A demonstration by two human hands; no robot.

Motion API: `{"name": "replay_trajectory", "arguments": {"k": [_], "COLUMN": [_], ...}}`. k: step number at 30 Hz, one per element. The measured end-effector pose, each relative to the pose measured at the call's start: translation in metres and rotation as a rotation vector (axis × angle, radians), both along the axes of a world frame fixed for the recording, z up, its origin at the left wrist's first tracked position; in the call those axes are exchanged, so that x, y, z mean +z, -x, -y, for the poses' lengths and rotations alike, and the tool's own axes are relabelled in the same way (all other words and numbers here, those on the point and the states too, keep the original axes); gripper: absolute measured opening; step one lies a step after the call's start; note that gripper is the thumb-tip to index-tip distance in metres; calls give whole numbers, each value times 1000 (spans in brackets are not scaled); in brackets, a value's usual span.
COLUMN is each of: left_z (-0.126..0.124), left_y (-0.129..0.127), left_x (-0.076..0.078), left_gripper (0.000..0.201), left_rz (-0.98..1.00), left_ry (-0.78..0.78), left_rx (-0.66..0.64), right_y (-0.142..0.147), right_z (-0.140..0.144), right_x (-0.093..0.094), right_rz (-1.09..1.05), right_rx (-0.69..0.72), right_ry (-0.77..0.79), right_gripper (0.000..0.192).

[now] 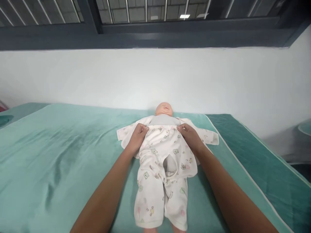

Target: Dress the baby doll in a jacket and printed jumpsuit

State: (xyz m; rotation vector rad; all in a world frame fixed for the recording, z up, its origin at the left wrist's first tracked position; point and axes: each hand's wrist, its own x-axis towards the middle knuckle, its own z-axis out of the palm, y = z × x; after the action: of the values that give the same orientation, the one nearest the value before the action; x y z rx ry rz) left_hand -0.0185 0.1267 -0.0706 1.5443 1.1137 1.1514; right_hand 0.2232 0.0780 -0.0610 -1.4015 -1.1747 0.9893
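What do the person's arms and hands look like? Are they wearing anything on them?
Both arms are bare all the way down, with no sleeves showing. The left hand and the right hand wear no gloves, and I can see no rings, watch or bracelets on them. The fingernails are too small to make out.

Ahead of me I see a plain white wall running the full width behind the bed, whose far edge meets it under a pale teal sheet. Above the wall sits a dark grey window frame with metal bars behind the glass, where a ceiling light is reflected. Along the bed's right edge lies a darker green cover.
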Motion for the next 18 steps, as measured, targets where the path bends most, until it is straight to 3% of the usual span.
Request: {"name": "replay_trajectory", "arguments": {"k": [5, 10, 13, 18], "left_z": [3, 4, 5, 9], "left_y": [5, 9, 9, 10], "left_x": [-8, -9, -8, -5], "left_gripper": [27, 25, 26, 31], "left_rz": [-37, -120, -130, -242], "left_ry": [-10, -30, -37, -28], "left_rx": [-26, -53, -44, -11], "right_y": [2, 3, -4, -24], "right_z": [3, 16, 22, 27], "right_x": [-5, -2, 1, 1], "right_rz": [-91, 41, 131, 125], "right_rx": [-41, -42, 33, 257], "right_ry": [16, -67, -94, 16], "right_gripper": [37, 34, 30, 25]}}
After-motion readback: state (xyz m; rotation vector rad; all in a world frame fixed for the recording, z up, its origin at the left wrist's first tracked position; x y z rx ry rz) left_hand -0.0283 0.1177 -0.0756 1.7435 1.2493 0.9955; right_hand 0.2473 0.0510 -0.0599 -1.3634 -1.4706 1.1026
